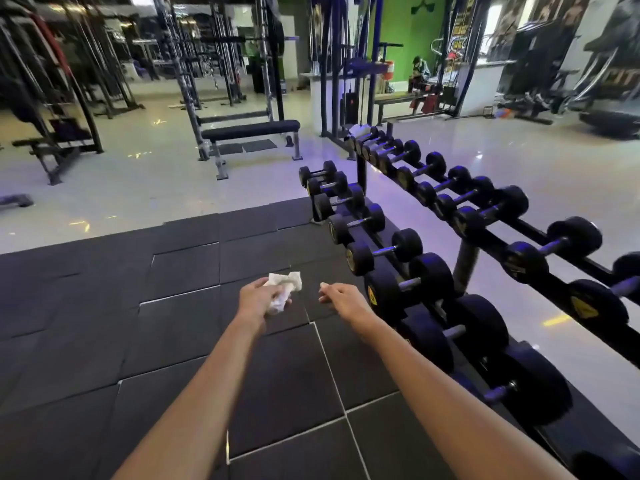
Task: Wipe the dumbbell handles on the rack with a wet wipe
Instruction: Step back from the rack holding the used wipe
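The left hand (pixel 258 294) pinches a crumpled white wet wipe (pixel 284 287) between thumb and curled fingers, the wad sticking out toward 1 o'clock. The right hand (pixel 341 297) hangs just beside it at 3 o'clock, fingers loosely curled, holding nothing, apart from the wipe. Both hover over the black rubber floor tiles (pixel 173 271), whose pale seams run under the forearms.

The black two-tier metal rack (pixel 465 268) runs from 5 o'clock up to 1 o'clock along the tiles' right edge. Its black round-headed dumbbells (pixel 381 292) sit crosswise, their steel handles (pixel 410 284) bare; the nearest lower-tier head lies near the right hand at 3 o'clock.

From 9 to 11 o'clock the tiles lie open to their stepped far edge, where the glossy pale floor (pixel 138 174) begins. A black padded weight bench (pixel 251 129) stands at 12 o'clock, well apart.
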